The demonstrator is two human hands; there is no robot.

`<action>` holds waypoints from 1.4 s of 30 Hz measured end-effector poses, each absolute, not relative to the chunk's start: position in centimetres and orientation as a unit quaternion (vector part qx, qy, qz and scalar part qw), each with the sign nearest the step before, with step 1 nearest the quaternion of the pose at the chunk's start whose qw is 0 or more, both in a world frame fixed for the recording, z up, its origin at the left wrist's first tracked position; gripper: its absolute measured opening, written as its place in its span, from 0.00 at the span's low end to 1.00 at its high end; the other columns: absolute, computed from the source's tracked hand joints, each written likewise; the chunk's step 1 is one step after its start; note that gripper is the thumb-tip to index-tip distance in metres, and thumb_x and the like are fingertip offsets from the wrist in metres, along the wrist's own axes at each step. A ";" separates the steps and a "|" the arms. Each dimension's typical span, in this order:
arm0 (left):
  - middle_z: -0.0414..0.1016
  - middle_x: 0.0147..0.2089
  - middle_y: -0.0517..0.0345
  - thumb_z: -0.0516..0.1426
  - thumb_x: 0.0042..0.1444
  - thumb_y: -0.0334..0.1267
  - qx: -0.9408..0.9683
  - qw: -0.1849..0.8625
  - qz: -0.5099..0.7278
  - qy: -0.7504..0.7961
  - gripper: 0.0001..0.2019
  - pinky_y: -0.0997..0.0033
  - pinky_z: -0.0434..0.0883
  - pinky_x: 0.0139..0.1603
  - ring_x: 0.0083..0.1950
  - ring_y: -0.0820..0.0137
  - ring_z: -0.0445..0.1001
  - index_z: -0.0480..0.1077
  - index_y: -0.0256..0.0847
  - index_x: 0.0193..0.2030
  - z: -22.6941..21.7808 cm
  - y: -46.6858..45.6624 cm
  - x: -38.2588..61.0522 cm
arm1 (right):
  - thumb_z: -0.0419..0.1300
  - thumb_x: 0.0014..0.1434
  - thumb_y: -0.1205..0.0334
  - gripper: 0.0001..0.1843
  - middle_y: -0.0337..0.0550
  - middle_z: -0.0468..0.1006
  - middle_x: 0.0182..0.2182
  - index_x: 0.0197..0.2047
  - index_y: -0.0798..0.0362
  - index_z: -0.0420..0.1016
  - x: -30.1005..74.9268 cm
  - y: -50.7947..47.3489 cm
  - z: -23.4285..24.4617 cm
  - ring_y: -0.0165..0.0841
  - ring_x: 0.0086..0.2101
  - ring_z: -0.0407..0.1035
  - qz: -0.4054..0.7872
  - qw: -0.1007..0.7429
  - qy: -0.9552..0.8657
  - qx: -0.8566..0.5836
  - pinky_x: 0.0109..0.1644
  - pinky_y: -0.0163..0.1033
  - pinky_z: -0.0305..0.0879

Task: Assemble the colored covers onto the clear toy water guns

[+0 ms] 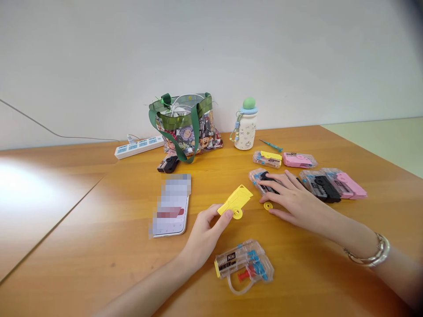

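Observation:
My left hand [209, 231] pinches a flat yellow plastic toy-gun shell [238, 200] with a round wheel at its lower edge, held above the table. My right hand [294, 198] is spread low over the table, its fingers apart. A small yellow ring [268, 205] lies between its thumb and fingers; whether they touch it I cannot tell. Partly beneath those fingers is a clear mini water gun with a black shell [259, 184]. Nearest me lies another clear mini water gun [236, 264], with blue inner parts, a red trigger and a yellow tip.
Several water guns lie at the right, including a yellow-shelled one [268, 159] and a pink-shelled one [300, 160]. Behind stand a bottle [246, 130] and a bag [188, 127]. A screwdriver [271, 145], phone [172, 207], black piece [168, 164] and power strip [140, 147] lie around.

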State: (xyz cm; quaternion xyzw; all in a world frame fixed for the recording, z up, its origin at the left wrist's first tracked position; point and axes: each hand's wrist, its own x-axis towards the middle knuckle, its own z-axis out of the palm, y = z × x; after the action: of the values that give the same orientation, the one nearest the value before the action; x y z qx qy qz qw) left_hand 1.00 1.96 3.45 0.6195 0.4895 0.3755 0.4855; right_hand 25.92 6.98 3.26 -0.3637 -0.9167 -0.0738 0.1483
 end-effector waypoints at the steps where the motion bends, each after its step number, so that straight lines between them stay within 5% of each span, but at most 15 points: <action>1: 0.77 0.41 0.55 0.50 0.61 0.47 0.622 0.483 0.376 0.488 0.16 0.66 0.65 0.49 0.44 0.63 0.71 0.75 0.40 0.40 3.4 2.0 1.0 | 0.58 0.56 0.65 0.05 0.46 0.70 0.54 0.37 0.48 0.73 26.0 7.1 3.2 0.50 0.58 0.57 -0.076 0.147 -0.917 -0.363 0.59 0.67 0.50; 6: 0.76 0.38 0.57 0.51 0.60 0.46 0.641 0.460 0.371 0.490 0.15 0.69 0.65 0.43 0.40 0.66 0.71 0.75 0.40 0.36 3.4 1.9 1.1 | 0.58 0.57 0.66 0.04 0.43 0.76 0.44 0.31 0.49 0.69 25.3 7.1 3.9 0.46 0.53 0.62 -0.059 0.187 -0.914 -0.356 0.58 0.60 0.54; 9: 0.75 0.34 0.57 0.51 0.60 0.46 0.655 0.437 0.362 0.498 0.15 0.70 0.65 0.40 0.37 0.67 0.70 0.75 0.40 0.33 3.3 1.7 1.1 | 0.58 0.59 0.64 0.04 0.41 0.77 0.31 0.31 0.48 0.70 24.2 6.2 4.7 0.39 0.41 0.69 -0.012 0.277 -0.895 -0.350 0.45 0.48 0.65; 12: 0.75 0.33 0.58 0.52 0.60 0.46 0.665 0.427 0.356 0.498 0.15 0.71 0.65 0.38 0.36 0.68 0.69 0.75 0.40 0.31 3.2 1.6 1.3 | 0.58 0.59 0.64 0.05 0.38 0.74 0.23 0.31 0.48 0.71 22.8 4.5 5.1 0.32 0.28 0.68 0.016 0.388 -0.859 -0.334 0.33 0.39 0.65; 30: 0.76 0.31 0.60 0.54 0.59 0.43 0.678 0.428 0.353 0.482 0.12 0.71 0.65 0.39 0.35 0.68 0.69 0.73 0.40 0.30 3.0 1.0 1.9 | 0.60 0.58 0.69 0.05 0.40 0.77 0.31 0.38 0.51 0.74 21.0 2.9 3.3 0.32 0.34 0.66 0.034 0.385 -0.885 -0.260 0.39 0.40 0.68; 42: 0.75 0.30 0.58 0.56 0.56 0.37 0.692 0.394 0.370 0.479 0.07 0.69 0.64 0.41 0.37 0.67 0.68 0.72 0.39 0.28 3.3 1.0 2.0 | 0.62 0.54 0.64 0.08 0.37 0.72 0.28 0.31 0.50 0.64 20.1 2.2 3.1 0.31 0.30 0.67 0.229 0.426 -0.776 -0.405 0.34 0.37 0.65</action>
State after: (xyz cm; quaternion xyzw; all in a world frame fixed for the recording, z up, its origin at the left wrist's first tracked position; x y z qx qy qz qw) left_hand 2.01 1.04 3.30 0.6918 0.4786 0.3702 0.3941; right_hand 20.08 2.17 3.12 -0.4054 -0.7757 0.2289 0.4261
